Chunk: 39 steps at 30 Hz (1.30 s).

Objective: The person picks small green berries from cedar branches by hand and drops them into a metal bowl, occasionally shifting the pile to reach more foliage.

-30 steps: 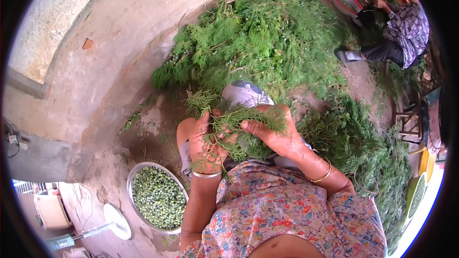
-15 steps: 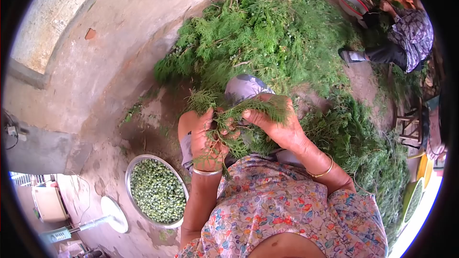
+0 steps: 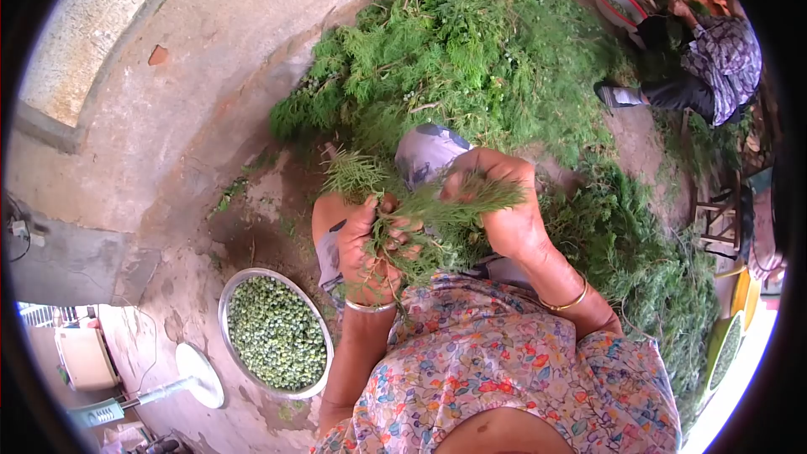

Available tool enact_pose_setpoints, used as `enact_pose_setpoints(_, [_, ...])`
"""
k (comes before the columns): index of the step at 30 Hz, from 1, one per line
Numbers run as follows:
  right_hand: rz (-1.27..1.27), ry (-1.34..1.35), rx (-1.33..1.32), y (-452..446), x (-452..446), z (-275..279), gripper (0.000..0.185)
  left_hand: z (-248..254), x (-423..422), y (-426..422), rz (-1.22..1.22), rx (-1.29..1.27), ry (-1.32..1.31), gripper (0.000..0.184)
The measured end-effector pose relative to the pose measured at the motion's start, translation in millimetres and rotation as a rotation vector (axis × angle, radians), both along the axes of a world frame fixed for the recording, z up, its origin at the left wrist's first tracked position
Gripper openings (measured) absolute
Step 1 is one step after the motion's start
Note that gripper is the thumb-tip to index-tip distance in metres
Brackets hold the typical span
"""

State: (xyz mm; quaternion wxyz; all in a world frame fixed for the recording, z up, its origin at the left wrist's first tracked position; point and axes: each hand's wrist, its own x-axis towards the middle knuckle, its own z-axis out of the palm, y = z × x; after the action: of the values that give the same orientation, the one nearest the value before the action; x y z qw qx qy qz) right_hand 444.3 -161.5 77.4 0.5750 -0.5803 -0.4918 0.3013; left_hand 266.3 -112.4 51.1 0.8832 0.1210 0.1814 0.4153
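My left hand [image 3: 367,244] is closed round the stems of a feathery evergreen sprig [image 3: 353,173], whose fronds stick out above and below the fist. To its right, my right hand [image 3: 511,210] bends in over the same bunch, fingers curled at the foliage and somewhat blurred. Fronds reach across between both hands and lie against the right palm. Below and left of my left hand, a round metal basin [image 3: 227,309] holds many small green cones or berries [image 3: 277,332]; neither hand touches it.
A big heap of cut evergreen branches [image 3: 471,50] lies ahead, with more branches [image 3: 639,277] along the right. A standing fan [image 3: 200,376] is at the lower left. Another person [image 3: 723,67] sits at the upper right beside a red-rimmed bowl [image 3: 620,5].
My right hand has turned and lifted slightly up and to the right, its fingers curling over the fronds. My left hand keeps its hold, almost in place.
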Motion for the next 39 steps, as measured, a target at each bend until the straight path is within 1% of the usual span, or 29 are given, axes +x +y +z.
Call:
enact_pose_setpoints(1, [-0.035, 0.371, -0.032, 0, 4, 4, 0.008, 2, 2, 0, 0.001, -0.003, 0.001, 0.019])
enact_pose_setpoints(2, [-0.07, 0.743, -0.066, -1, 9, 5, 0.006, 5, 5, 1, 0.103, -0.075, 0.05, 0.018])
enact_pose_setpoints(3, [-0.108, 0.829, 0.007, 0, 16, 4, 0.011, 6, 6, 1, 0.205, -0.147, 0.099, 0.017])
enact_pose_setpoints(4, [-0.064, 0.905, 0.001, -3, 29, 3, 0.013, -8, -11, 11, 0.09, 0.021, 0.054, 0.023])
enact_pose_setpoints(5, [-0.019, 0.982, -0.005, -7, 38, 5, 0.015, -19, -18, 12, 0.094, 0.02, 0.06, 0.023])
enact_pose_setpoints(6, [-0.04, 0.995, -0.069, -10, 40, 10, 0.017, -19, -21, 13, 0.152, 0.038, 0.169, 0.024])
enact_pose_setpoints(7, [-0.037, 1.001, -0.073, -12, 38, 11, 0.017, -20, -23, 14, 0.208, 0.055, 0.279, 0.024])
enact_pose_setpoints(8, [0.034, 0.94, -0.199, -16, 36, 11, 0.017, -22, -24, 15, 0.164, 0.014, 0.146, 0.025])
enact_pose_setpoints(9, [0.104, 0.874, -0.324, -22, 33, 12, 0.017, -26, -22, 15, 0.164, 0.014, 0.147, 0.025])
enact_pose_setpoints(10, [0.153, 0.857, -0.448, -26, 25, 18, 0.017, -30, -17, 15, 0.23, 0.004, 0.09, 0.024])
enact_pose_setpoints(11, [0.208, 0.846, -0.502, -29, 15, 11, 0.022, -34, -16, 14, 0.295, -0.005, 0.032, 0.024])
enact_pose_setpoints(12, [0.283, 0.823, -0.508, -31, 7, 0, 0.026, -33, -16, 13, 0.295, -0.008, 0.033, 0.024])
enact_pose_setpoints(13, [0.358, 0.8, -0.513, -32, 0, -9, 0.03, -31, -18, 12, 0.212, 0.015, -0.096, 0.016])
enact_pose_setpoints(14, [0.358, 0.801, -0.514, -33, -9, -12, 0.03, -28, -19, 11, 0.129, 0.039, -0.225, 0.019])
enact_pose_setpoints(15, [0.378, 0.849, -0.534, -33, -18, -14, 0.033, -25, -17, 9, 0.128, 0.038, -0.224, 0.019])
enact_pose_setpoints(17, [0.397, 0.898, -0.552, -30, -30, -13, 0.035, -19, -12, 5, 0.269, 0.033, -0.043, 0.022])
enact_pose_setpoints(20, [0.38, 0.866, -0.534, -25, -40, -15, 0.034, -16, -14, 2, 0.226, 0.057, -0.027, 0.025])
enact_pose_setpoints(23, [0.415, 0.819, -0.486, -23, -45, -23, 0.032, -18, -12, 2, 0.26, 0.1, -0.002, 0.03])
enact_pose_setpoints(24, [0.417, 0.819, -0.49, -22, -46, -23, 0.032, -24, -15, 4, 0.264, 0.097, -0.001, 0.03])
enact_pose_setpoints(25, [0.436, 0.843, -0.48, -21, -47, -23, 0.034, -34, -19, 7, 0.234, 0.112, -0.053, 0.016])
enact_pose_setpoints(26, [0.455, 0.866, -0.47, -21, -48, -22, 0.037, -39, -21, 9, 0.204, 0.127, -0.106, 0.022])
enact_pose_setpoints(27, [0.456, 0.865, -0.473, -20, -49, -21, 0.037, -38, -20, 8, 0.206, 0.125, -0.107, 0.022])
enact_pose_setpoints(29, [0.46, 0.869, -0.409, -19, -53, -18, 0.041, -33, -18, 5, 0.3, 0.103, 0.054, 0.023])
enact_pose_setpoints(30, [0.461, 0.868, -0.411, -20, -53, -17, 0.041, -29, -17, 4, 0.302, 0.102, 0.053, 0.023])
enact_pose_setpoints(31, [0.472, 0.866, -0.414, -20, -53, -15, 0.041, -25, -17, 3, 0.303, 0.112, 0.019, 0.017])
enact_pose_setpoints(32, [0.483, 0.864, -0.417, -21, -54, -14, 0.04, -24, -18, 3, 0.304, 0.122, -0.016, 0.033])
enact_pose_setpoints(36, [0.454, 0.743, -0.43, -28, -48, -10, 0.034, -22, -22, 0, 0.241, 0.134, -0.096, 0.033])
enact_pose_setpoints(38, [0.4, 0.96, -0.537, -30, -44, -10, 0.025, -12, -17, -3, 0.345, 0.091, -0.034, 0.033])
enact_pose_setpoints(39, [0.4, 0.959, -0.537, -31, -43, -10, 0.025, -13, -17, -2, 0.345, 0.09, -0.036, 0.033])
